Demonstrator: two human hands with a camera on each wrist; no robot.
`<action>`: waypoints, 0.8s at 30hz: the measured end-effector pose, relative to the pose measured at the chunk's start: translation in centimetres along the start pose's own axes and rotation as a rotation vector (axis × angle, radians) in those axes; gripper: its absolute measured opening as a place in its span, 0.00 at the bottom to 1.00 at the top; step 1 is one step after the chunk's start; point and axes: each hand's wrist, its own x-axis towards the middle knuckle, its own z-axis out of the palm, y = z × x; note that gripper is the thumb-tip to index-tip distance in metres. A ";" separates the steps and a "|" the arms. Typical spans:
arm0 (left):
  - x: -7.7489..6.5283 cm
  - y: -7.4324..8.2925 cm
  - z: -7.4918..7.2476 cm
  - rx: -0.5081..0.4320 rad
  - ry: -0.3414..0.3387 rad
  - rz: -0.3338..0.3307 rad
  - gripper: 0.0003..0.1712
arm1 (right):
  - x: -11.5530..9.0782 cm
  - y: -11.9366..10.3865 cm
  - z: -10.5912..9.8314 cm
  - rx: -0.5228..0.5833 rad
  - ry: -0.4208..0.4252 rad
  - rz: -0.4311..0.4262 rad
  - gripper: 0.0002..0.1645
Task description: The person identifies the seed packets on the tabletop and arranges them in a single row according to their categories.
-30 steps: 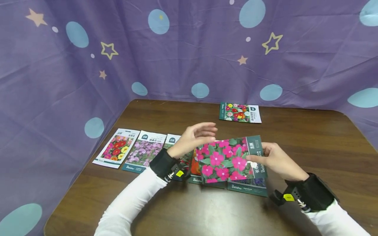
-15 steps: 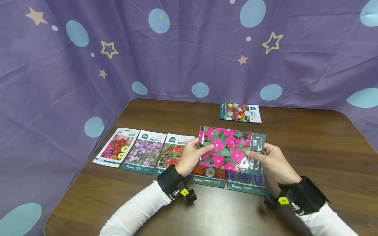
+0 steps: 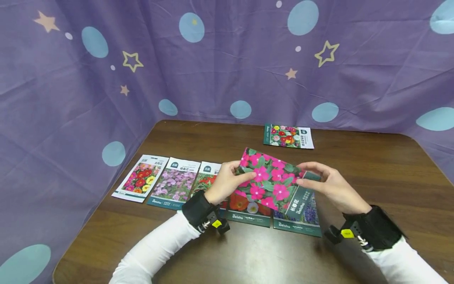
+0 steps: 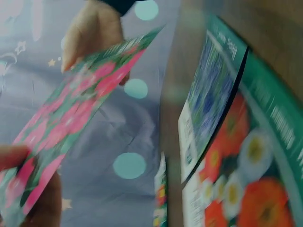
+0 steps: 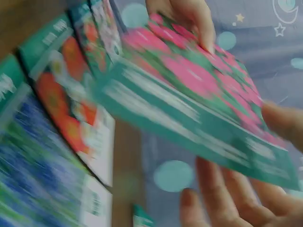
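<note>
My left hand (image 3: 227,182) pinches the left end of a flower seed packet (image 3: 264,173) with pink blossoms, its thumb on the printed face. The packet is raised above the table and tilted, its green right end lower. At that end, my right hand (image 3: 331,185) straddles the upper edge, thumb in front and fingers behind. The right wrist view shows those fingers (image 5: 222,189) spread beneath the green strip. Under the held packet lie an orange-poppy packet (image 3: 248,211) and a blue-flower packet (image 3: 310,215), both partly covered.
To the left lie a sun-flower-coloured mixed packet (image 3: 140,179), a lilac-flower packet (image 3: 173,183) and a red-flower packet (image 3: 205,179), in one row. Another mixed-flower packet (image 3: 288,136) lies sideways near the back edge. A purple curtain (image 3: 220,59) hangs behind the wooden table (image 3: 383,173).
My left hand has come down and taken the left end of the pink-flower packet. The packet has risen and turned clockwise. My right hand's hold has shifted toward its upper edge.
</note>
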 end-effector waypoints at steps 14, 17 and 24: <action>1.0 2.7 0.4 0.360 -0.345 0.045 0.06 | 0.6 -1.4 1.9 -0.095 -0.344 -0.088 0.18; 0.9 2.4 0.6 0.370 -0.367 0.054 0.05 | 0.5 -0.8 2.4 -0.091 -0.342 -0.110 0.11; 1.4 2.2 0.6 0.389 -0.308 0.129 0.14 | 0.3 -0.5 2.2 -0.141 -0.304 -0.134 0.10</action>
